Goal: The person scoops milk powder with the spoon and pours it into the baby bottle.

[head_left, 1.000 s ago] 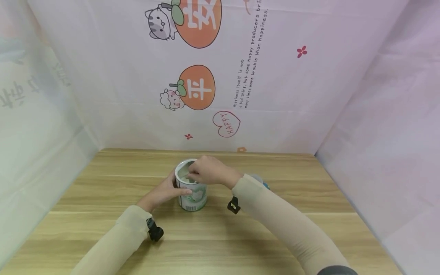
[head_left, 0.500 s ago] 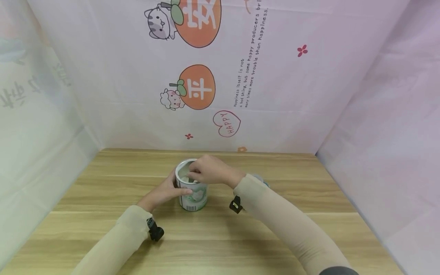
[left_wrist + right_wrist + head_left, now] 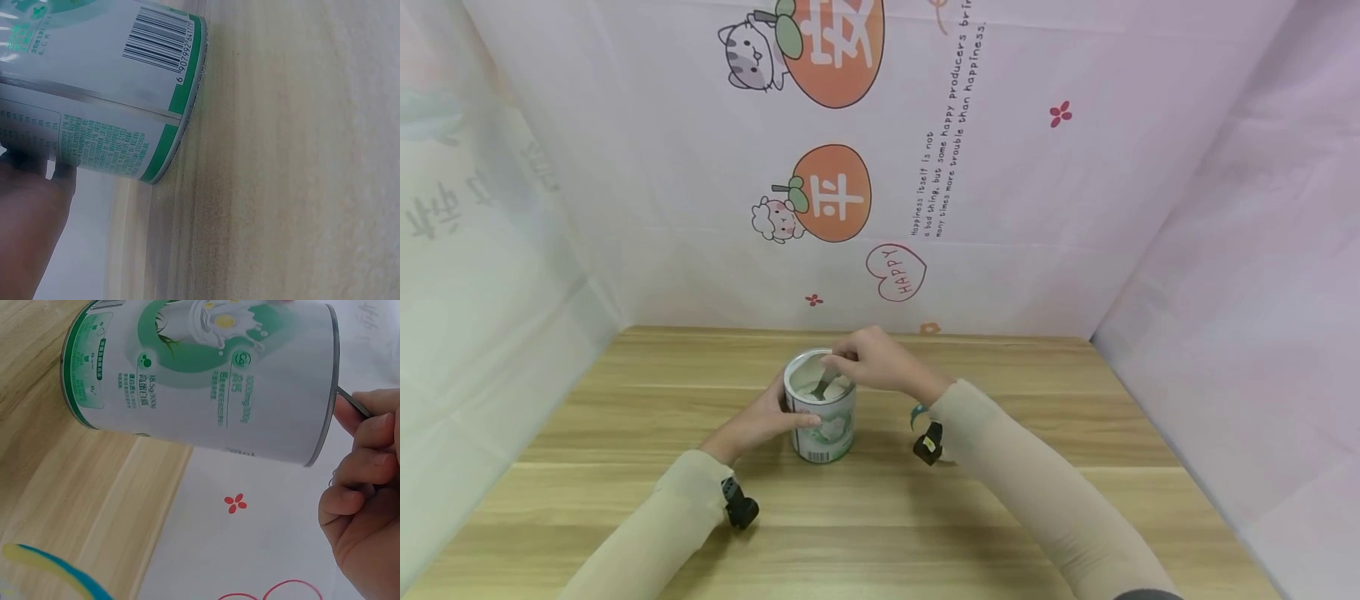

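Note:
A white and green tin can (image 3: 822,427) stands open near the middle of the wooden table (image 3: 1000,433). Pale powder shows inside it. My left hand (image 3: 778,410) grips the can's left side, thumb on the front; its fingers (image 3: 31,206) lie along the printed wall of the can (image 3: 94,81). My right hand (image 3: 842,362) hovers over the can's rim and pinches the handle of a metal spoon (image 3: 826,385) whose bowl is down in the powder. In the right wrist view the spoon's thin handle (image 3: 353,403) juts past the rim of the can (image 3: 206,375) into my right hand's fingers (image 3: 369,487).
A round lid with a teal edge (image 3: 917,413) lies on the table just right of the can, mostly hidden by my right forearm; its rim (image 3: 50,569) shows low in the right wrist view. Printed cloth walls (image 3: 1000,208) close in the table at the back and both sides.
My right hand has risen a little and shifted right, so the spoon's handle now shows above the can's opening. The left hand and can have stayed put.

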Demonstrator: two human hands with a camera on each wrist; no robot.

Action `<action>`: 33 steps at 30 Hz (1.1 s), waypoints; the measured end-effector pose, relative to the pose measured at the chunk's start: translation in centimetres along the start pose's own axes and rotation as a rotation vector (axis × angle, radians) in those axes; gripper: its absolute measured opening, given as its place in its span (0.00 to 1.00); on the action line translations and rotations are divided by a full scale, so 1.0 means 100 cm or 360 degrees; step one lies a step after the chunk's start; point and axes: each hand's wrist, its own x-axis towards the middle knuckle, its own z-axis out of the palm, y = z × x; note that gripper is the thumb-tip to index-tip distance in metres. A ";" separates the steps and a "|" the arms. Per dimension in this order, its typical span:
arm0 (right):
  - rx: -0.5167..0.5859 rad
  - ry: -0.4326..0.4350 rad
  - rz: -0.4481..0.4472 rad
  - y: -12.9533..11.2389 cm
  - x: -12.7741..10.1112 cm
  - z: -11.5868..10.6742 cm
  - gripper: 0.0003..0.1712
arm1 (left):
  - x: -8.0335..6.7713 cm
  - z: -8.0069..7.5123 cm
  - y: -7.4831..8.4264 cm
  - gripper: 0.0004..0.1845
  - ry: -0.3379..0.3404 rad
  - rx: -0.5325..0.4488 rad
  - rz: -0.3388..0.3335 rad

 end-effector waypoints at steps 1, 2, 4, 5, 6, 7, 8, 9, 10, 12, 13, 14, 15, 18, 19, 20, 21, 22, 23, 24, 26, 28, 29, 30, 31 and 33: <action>0.0022 0.0016 0.0025 0.001 -0.001 -0.001 0.17 | 0.000 0.000 0.001 0.53 0.0008 0.0000 -0.0007; 0.0045 0.0031 0.0048 0.002 -0.002 -0.001 0.15 | -0.001 0.000 0.001 0.53 0.0011 0.0001 -0.0008; 0.0111 0.0058 0.0107 0.004 -0.004 -0.003 0.13 | -0.001 0.001 0.002 0.53 0.0019 0.0006 -0.0015; 0.0137 0.0072 0.0135 0.006 -0.005 -0.003 0.13 | -0.001 0.001 0.003 0.53 0.0020 0.0006 -0.0013; 0.0163 0.0085 0.0161 0.007 -0.006 -0.003 0.13 | -0.001 0.001 0.003 0.54 0.0022 0.0009 -0.0012; 0.0180 0.0097 0.0190 0.008 -0.007 -0.003 0.14 | -0.001 0.001 0.003 0.54 0.0027 0.0014 -0.0013; 0.0200 0.0110 0.0214 0.009 -0.008 -0.003 0.14 | -0.001 0.001 0.003 0.54 0.0030 0.0014 -0.0014; 0.0215 0.0125 0.0234 0.011 -0.008 -0.003 0.14 | -0.001 0.001 0.003 0.54 0.0036 0.0017 -0.0017; 0.0230 0.0141 0.0251 0.012 -0.009 -0.003 0.14 | -0.001 0.001 0.003 0.54 0.0041 0.0019 -0.0020; 0.0264 0.0166 0.0277 0.014 -0.011 -0.002 0.16 | -0.001 0.001 0.003 0.54 0.0045 0.0025 -0.0017; 0.0280 0.0177 0.0287 0.014 -0.011 -0.002 0.17 | -0.001 0.001 0.003 0.54 0.0047 0.0027 -0.0017; 0.0299 0.0189 0.0293 0.015 -0.012 -0.002 0.18 | -0.001 0.001 0.003 0.54 0.0048 0.0024 -0.0017; 0.0316 0.0201 0.0301 0.016 -0.013 -0.001 0.19 | -0.001 0.001 0.003 0.54 0.0048 0.0027 -0.0015; 0.0359 0.0227 0.0310 0.017 -0.015 -0.001 0.21 | -0.001 0.001 0.003 0.54 0.0049 0.0025 -0.0009; 0.0365 0.0230 0.0314 0.018 -0.016 -0.001 0.22 | -0.001 0.001 0.003 0.54 0.0047 0.0026 -0.0007; 0.0374 0.0237 0.0316 0.019 -0.016 -0.001 0.22 | -0.001 0.001 0.003 0.54 0.0046 0.0026 -0.0004; 0.0386 0.0242 0.0324 0.019 -0.017 -0.001 0.21 | -0.002 0.001 0.003 0.54 0.0045 0.0027 -0.0002; 0.0399 0.0243 0.0333 0.019 -0.017 -0.001 0.20 | -0.002 0.001 0.003 0.54 0.0044 0.0026 -0.0001; 0.0412 0.0241 0.0344 0.020 -0.018 -0.001 0.20 | -0.002 0.001 0.003 0.54 0.0045 0.0027 -0.0003; 0.0420 0.0241 0.0358 0.020 -0.019 -0.002 0.19 | -0.002 0.001 0.003 0.54 0.0045 0.0028 -0.0003; 0.0434 0.0244 0.0372 0.020 -0.019 -0.003 0.16 | -0.002 0.001 0.002 0.54 0.0044 0.0027 -0.0003; 0.0453 0.0249 0.0388 0.020 -0.020 -0.003 0.17 | -0.002 0.001 0.002 0.55 0.0047 0.0034 -0.0007; 0.0456 0.0252 0.0391 0.020 -0.020 -0.003 0.17 | -0.002 0.001 0.002 0.55 0.0046 0.0035 -0.0007; 0.0459 0.0257 0.0392 0.019 -0.021 -0.003 0.17 | -0.002 0.001 0.002 0.55 0.0045 0.0034 -0.0008; 0.0466 0.0262 0.0396 0.019 -0.021 -0.003 0.17 | -0.002 0.001 0.003 0.55 0.0048 0.0035 -0.0012; 0.0486 0.0273 0.0405 0.019 -0.021 -0.003 0.17 | -0.002 0.001 0.003 0.55 0.0050 0.0036 -0.0015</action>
